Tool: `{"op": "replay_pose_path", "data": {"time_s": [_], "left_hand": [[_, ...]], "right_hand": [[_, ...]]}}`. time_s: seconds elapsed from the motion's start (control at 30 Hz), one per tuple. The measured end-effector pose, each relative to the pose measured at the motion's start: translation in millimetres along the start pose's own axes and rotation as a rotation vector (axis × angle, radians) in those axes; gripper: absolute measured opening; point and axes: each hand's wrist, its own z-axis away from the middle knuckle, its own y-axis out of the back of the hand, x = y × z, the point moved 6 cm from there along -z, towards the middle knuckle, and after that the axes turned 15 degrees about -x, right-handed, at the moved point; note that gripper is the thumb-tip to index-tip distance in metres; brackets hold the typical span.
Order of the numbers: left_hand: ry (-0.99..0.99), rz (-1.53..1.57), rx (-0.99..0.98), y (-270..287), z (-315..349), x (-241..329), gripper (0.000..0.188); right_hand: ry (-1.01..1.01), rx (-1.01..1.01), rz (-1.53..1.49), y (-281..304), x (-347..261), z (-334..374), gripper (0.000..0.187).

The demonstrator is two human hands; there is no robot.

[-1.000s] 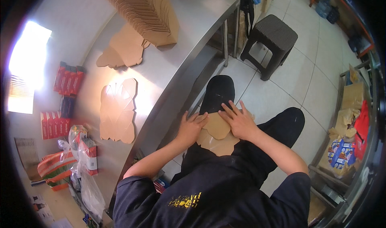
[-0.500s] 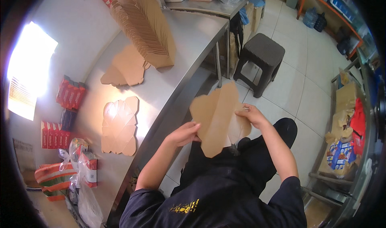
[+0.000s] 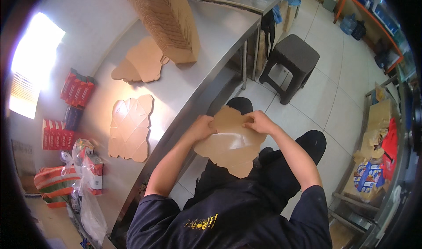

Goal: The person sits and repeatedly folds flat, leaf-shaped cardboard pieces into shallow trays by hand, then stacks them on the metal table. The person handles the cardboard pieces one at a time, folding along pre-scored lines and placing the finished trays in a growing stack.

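Note:
Above my lap I hold a brown cardboard box blank (image 3: 231,145) with notched, wavy edges and a glossy face. My left hand (image 3: 203,128) is closed on its upper left edge. My right hand (image 3: 260,123) grips its upper right edge, thumb on top. To the left, on the steel table (image 3: 211,33), lies a stack of flat box blanks (image 3: 129,128) with crease lines. Farther back, more flat blanks (image 3: 141,62) rest in a loose pile. Behind those stands a long row of nested folded cardboard pieces (image 3: 171,22).
Red boxes (image 3: 77,88) and a clear plastic bag (image 3: 92,209) sit along the table's wall side. A dark plastic stool (image 3: 292,58) stands on the tiled floor ahead. At right, a rack (image 3: 369,156) holds cardboard and a red bag.
The box blank has been turned and tipped, so its glossy face now shows. Both hands have shifted to its upper edge. The view has moved slightly.

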Motion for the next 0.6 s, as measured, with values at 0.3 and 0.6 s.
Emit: {"op": "replay_pose_path", "data": {"time_s": [0.3,0.6], "left_hand": [[-0.282,-0.757,0.285,-78.4,56.7,35.4,0.040],[0.055,0.259,0.034,-42.0,27.3,-7.2,0.032]], "right_hand": [[0.285,0.304,0.615,-52.9,-18.4,51.4,0.048],[-0.220,0.533,-0.078,-37.6,19.7,70.2,0.077]]}}
